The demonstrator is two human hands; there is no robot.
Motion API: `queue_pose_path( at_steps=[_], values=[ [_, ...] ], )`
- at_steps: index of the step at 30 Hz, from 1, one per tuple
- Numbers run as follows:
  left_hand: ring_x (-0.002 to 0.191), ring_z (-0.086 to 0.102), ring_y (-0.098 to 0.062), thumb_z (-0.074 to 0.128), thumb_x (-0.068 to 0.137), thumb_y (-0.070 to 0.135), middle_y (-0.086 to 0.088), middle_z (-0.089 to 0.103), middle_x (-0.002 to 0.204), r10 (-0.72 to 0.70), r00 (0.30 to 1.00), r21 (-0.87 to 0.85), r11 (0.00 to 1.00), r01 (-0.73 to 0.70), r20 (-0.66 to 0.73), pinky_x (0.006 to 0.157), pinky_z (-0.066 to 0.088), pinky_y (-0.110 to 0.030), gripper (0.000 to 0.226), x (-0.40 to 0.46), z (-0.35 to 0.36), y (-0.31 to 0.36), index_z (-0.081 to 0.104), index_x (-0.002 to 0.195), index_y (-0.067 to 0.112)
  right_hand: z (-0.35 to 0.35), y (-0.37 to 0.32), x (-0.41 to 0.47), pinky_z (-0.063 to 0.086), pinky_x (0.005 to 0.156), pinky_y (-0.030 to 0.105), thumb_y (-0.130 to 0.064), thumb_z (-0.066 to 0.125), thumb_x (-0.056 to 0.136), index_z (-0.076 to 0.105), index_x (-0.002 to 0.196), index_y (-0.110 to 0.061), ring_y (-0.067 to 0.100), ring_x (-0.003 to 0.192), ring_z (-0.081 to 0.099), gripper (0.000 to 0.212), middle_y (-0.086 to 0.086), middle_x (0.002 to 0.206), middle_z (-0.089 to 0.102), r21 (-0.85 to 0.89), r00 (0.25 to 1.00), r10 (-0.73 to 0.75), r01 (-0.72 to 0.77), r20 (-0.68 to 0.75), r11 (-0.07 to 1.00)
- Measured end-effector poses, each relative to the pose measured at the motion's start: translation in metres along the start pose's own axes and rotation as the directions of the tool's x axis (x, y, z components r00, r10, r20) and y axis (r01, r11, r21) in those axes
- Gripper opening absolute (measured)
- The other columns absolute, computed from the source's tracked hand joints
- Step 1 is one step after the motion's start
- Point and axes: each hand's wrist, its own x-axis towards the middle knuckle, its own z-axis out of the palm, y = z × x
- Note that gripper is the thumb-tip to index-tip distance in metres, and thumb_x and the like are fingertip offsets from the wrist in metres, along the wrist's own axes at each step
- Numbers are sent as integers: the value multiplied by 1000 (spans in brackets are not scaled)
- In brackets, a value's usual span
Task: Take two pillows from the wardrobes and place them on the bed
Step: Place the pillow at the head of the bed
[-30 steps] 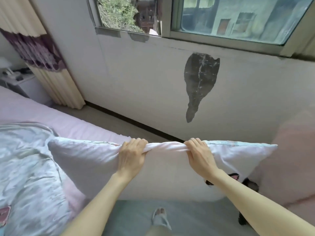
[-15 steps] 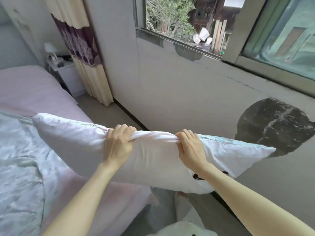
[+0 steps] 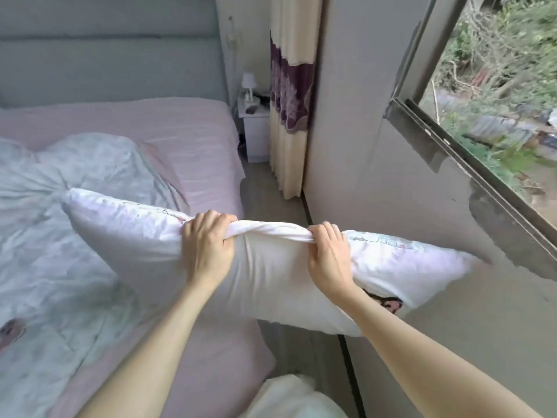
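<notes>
White, plump fabric pillow [image 3: 271, 279], one lower corner showing part of a pink-and-black printed motif, no legible writing; held in the air over the near edge of the pink-sheeted bed [image 3: 193, 140]. Left hand [image 3: 208, 248] and right hand [image 3: 330, 260] each grip its bunched upper edge, fingers curled. Pale crumpled quilt [image 3: 54, 236] lies on the bed, left of the pillow.

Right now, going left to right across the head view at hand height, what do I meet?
Crumpled blue quilt → left hand gripping the pillow → right hand gripping it too → grey wall → window frame.
</notes>
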Motion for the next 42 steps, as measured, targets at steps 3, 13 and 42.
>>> queue_pose_path(
  at_steps=[3,13,42],
  values=[
    [80,45,-25,51,67,18,-12,62,75,-74,995,22,997,76,-65,69,28,-37,21,45,24,-12,65,82,13,27,16,64,41,71,46,-5,39,74,59,94,1,38,86,52,29,19,88,59,49,998,-57,55,34,997],
    [78,57,-32,49,64,13,-12,64,78,-239,964,38,969,245,-114,73,29,-36,26,235,120,-109,66,83,11,145,34,311,41,68,47,-1,39,71,60,90,3,38,78,53,29,21,84,60,167,977,-182,162,113,973],
    [87,59,-37,58,65,-10,-19,64,85,-543,761,223,741,633,-356,95,35,-60,25,740,352,-403,65,86,2,489,12,928,50,60,36,-2,52,76,62,87,0,33,72,62,15,15,78,64,481,742,-659,536,122,694]
  ],
)
